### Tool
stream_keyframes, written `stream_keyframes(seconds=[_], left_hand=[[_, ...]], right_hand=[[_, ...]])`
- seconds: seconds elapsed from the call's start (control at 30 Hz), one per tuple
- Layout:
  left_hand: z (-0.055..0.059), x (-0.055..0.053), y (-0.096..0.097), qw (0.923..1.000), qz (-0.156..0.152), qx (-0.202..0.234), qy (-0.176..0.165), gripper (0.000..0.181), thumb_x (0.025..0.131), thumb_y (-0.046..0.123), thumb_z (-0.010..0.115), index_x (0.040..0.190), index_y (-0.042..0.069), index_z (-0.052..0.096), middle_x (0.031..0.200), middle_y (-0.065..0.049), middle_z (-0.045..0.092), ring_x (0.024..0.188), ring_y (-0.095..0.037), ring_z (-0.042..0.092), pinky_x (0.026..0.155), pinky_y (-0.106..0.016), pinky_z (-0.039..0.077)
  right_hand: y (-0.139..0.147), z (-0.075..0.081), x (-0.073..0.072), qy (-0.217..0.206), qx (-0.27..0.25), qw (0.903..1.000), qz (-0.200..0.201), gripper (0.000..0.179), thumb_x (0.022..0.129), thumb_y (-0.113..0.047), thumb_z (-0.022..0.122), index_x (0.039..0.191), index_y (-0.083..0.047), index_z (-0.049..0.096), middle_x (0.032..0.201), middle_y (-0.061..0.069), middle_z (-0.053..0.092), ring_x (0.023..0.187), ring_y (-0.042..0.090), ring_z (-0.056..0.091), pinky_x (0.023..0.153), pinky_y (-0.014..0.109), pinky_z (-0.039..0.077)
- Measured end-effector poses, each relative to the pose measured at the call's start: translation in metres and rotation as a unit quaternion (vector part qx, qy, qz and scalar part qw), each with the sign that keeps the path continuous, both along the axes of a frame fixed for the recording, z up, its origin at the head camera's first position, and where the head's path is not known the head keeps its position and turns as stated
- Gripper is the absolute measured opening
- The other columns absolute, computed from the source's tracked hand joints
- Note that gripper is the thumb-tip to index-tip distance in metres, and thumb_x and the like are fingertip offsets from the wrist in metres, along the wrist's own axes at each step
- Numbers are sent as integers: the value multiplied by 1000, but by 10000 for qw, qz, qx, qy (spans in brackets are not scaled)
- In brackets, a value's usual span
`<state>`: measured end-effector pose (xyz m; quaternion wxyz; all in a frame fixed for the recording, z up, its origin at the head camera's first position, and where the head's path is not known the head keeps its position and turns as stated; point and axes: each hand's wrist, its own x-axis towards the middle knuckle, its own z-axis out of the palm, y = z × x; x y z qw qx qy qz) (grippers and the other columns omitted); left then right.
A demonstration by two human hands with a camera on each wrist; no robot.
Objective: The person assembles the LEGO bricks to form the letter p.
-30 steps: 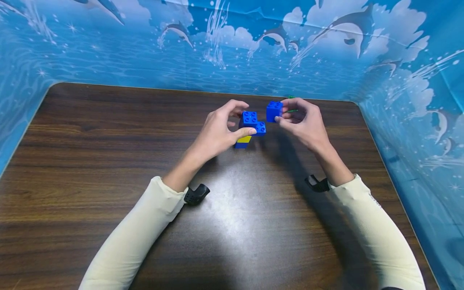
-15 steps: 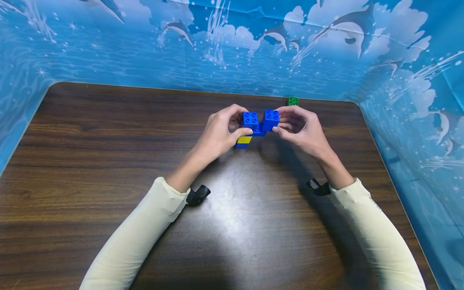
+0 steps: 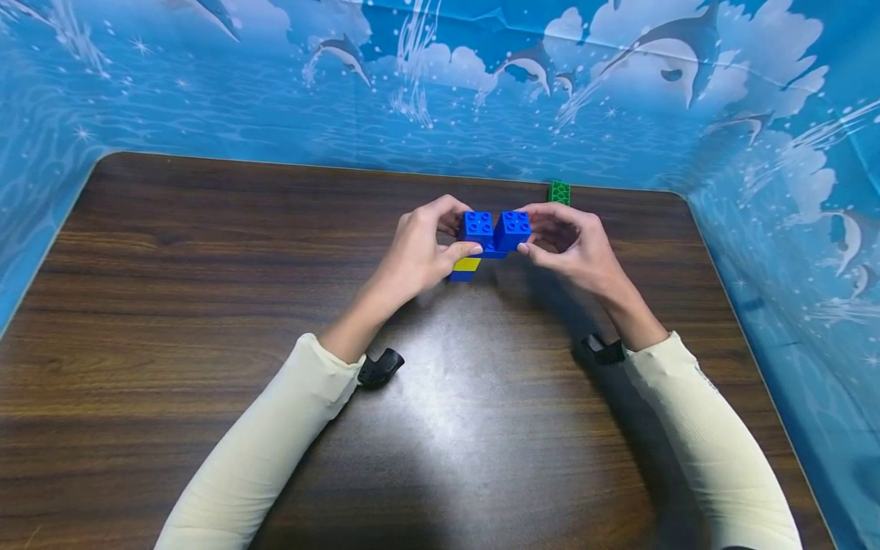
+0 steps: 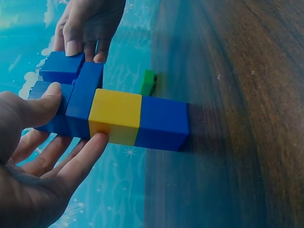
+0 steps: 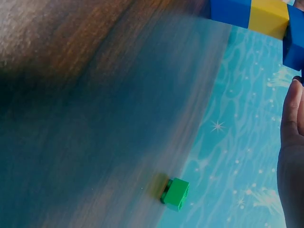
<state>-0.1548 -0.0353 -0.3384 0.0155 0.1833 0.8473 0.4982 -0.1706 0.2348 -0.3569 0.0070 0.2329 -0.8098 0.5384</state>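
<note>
My left hand (image 3: 415, 252) grips a stack of bricks, its thumb on the upper left blue brick (image 3: 477, 227). Below that lies a longer blue brick (image 4: 85, 97), set crosswise on a yellow brick (image 4: 115, 115). A blue brick (image 4: 163, 123) forms the base, on the table. My right hand (image 3: 577, 241) pinches another blue brick (image 3: 512, 229) between thumb and fingers, over the long brick's right end. It looks slightly tilted, with a narrow gap to the upper left brick. Whether its underside is fully seated cannot be told.
A green brick (image 3: 560, 192) lies by the far edge of the dark wooden table (image 3: 206, 305), behind my right hand. A blue dolphin-print cloth (image 3: 440, 114) rises behind the table and along its sides.
My right hand has moved left and down, bringing its blue brick from beside the stack onto the long brick's right end. My left hand keeps its hold, and the green brick shows more fully.
</note>
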Motion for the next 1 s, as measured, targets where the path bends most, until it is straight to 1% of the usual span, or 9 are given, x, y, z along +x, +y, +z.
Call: stream_keyframes(seconds=[0.17, 0.4, 0.53, 0.67, 0.77, 0.87, 1.0], left_hand=[[2, -1, -1, 10000, -14, -29, -58, 39, 95, 14, 84, 128, 3, 67, 120, -18, 77, 110, -33, 74, 107, -49, 58], [3, -2, -2, 9998, -38, -49, -204, 39, 96, 14, 83, 129, 3, 65, 121, -18, 76, 110, -33, 73, 107, -50, 58], [5, -2, -2, 9996, -45, -70, -274, 39, 95, 15, 83, 129, 4, 65, 122, -18, 76, 111, -33, 73, 107, -49, 58], [5, -3, -2, 9994, -25, -39, -350, 37, 95, 15, 84, 126, 6, 66, 119, -16, 77, 110, -31, 72, 106, -50, 58], [4, -3, -1, 9992, -25, -3, -390, 35, 95, 15, 84, 124, 7, 67, 117, -14, 77, 109, -30, 72, 106, -51, 57], [3, -3, -1, 9993, -29, 30, -377, 34, 95, 15, 84, 124, 8, 67, 117, -14, 77, 109, -30, 71, 106, -51, 57], [1, -3, -2, 9995, 1, 48, -320, 34, 95, 15, 84, 123, 7, 67, 116, -14, 77, 109, -30, 72, 105, -49, 57]], right_hand=[[2, -2, -1, 99, -55, 9999, 41, 43, 90, 7, 78, 132, 3, 71, 113, -5, 78, 93, 13, 74, 88, 20, 62], [1, -2, -1, 53, -215, 9997, 58, 42, 88, 9, 79, 129, 5, 72, 112, -4, 79, 93, 13, 74, 89, 20, 62], [2, -2, -2, 72, -156, 9999, 11, 41, 87, 8, 80, 128, 5, 73, 112, -5, 79, 92, 13, 74, 89, 21, 63], [3, -3, -3, 91, -81, 9999, 1, 40, 87, 8, 81, 126, 5, 73, 115, -6, 78, 94, 12, 75, 91, 22, 63], [3, -2, -3, 105, -104, 9999, 75, 40, 87, 9, 81, 126, 6, 74, 117, -5, 79, 98, 12, 76, 93, 22, 63], [3, -2, -4, 128, -127, 9997, 157, 41, 86, 10, 80, 126, 6, 74, 118, -3, 79, 101, 12, 76, 95, 22, 62], [1, -2, -5, 94, -123, 9997, 177, 41, 86, 11, 81, 126, 5, 74, 119, -2, 78, 105, 13, 76, 98, 23, 61]])
